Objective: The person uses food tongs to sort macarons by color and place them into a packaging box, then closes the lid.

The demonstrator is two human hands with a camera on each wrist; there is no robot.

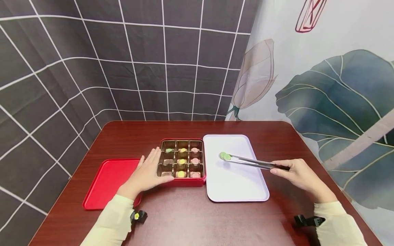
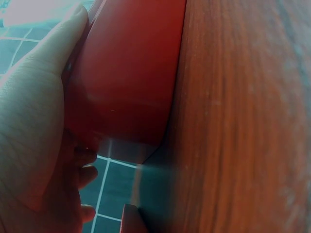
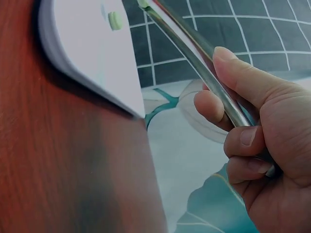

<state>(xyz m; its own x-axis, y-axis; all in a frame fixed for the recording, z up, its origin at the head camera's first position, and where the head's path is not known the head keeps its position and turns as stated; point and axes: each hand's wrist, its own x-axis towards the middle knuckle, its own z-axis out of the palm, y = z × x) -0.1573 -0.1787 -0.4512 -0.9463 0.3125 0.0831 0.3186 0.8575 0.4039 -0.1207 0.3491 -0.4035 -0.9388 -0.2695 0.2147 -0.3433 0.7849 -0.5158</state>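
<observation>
Two hands low: left hand [image 1: 147, 172] flat against red box [image 1: 187, 181], right hand [image 1: 300, 175] clenched round tongs [image 1: 255, 162], apparently pinching green sweet [image 1: 225, 156].

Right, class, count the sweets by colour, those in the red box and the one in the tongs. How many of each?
Green sweets: 2, one in the box, one in the tongs
Yellow sweets: 3
Pink sweets: 3
Total: 8

Nine compartments fill the red box [image 1: 183, 182]: three pink sweets, three yellow, one green. One green sweet [image 1: 225, 156] sits in one pair of tongs [image 1: 255, 162]. One white tray [image 1: 237, 184], one red lid [image 1: 106, 182].
</observation>
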